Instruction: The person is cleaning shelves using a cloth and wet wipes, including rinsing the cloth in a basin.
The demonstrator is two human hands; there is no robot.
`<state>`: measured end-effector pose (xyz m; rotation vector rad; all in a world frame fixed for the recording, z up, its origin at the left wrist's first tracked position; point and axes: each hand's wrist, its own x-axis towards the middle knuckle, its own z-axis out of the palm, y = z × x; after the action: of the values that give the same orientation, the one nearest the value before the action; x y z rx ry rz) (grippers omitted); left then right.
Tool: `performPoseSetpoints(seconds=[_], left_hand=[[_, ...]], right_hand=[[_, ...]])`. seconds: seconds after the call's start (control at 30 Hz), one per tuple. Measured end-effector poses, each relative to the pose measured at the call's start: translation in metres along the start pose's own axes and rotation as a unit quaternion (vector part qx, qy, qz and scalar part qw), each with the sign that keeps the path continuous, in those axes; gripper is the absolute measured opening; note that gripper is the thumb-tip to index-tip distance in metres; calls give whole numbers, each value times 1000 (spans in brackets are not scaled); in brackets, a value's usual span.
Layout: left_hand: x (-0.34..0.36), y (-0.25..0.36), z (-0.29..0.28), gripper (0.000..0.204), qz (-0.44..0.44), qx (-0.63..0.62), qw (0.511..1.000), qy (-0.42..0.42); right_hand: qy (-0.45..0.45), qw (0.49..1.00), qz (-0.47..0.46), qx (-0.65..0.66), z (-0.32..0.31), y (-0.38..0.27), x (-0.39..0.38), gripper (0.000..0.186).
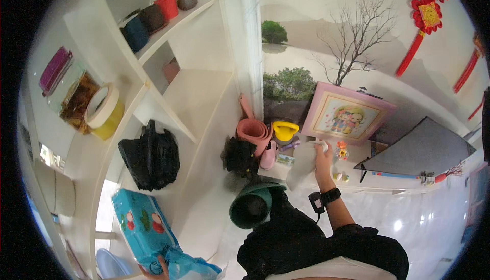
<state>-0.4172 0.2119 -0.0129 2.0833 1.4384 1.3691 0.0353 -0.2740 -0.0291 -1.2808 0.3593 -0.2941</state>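
My right hand reaches forward to a low white cabinet top and grips a white cloth that hangs down from it. A black watch is on that wrist. The hand is beside small colourful toy figures and in front of a pink framed picture. At the bottom left my left hand, only partly in view, holds a blue printed plastic package from below, close to the white shelves.
A pink rolled mat, a yellow object and a black frilly thing crowd the cabinet's left end. A dark green round object hangs below. White shelves hold a black bag, a tape roll, pots. A grey board leans right.
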Motion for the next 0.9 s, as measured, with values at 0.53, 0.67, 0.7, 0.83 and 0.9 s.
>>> performPoseSetpoints(seconds=[0.53, 0.67, 0.7, 0.83, 0.9], left_hand=[[-16, 59, 18, 77, 13, 18, 998, -52], [-17, 69, 19, 77, 19, 18, 998, -59], [-19, 72, 20, 78, 20, 18, 998, -60], [-22, 85, 25, 78, 19, 17, 998, -64], [-22, 93, 26, 79, 18, 19, 997, -69]], right_hand=[[9, 995, -58, -75, 30, 5, -3, 37], [10, 997, -56, -54, 23, 14, 3, 40], [23, 999, -8, -21, 23, 13, 6, 39], [2, 987, 122, 105, 18, 13, 15, 37], [18, 978, 169, 125, 18, 6, 18, 36]])
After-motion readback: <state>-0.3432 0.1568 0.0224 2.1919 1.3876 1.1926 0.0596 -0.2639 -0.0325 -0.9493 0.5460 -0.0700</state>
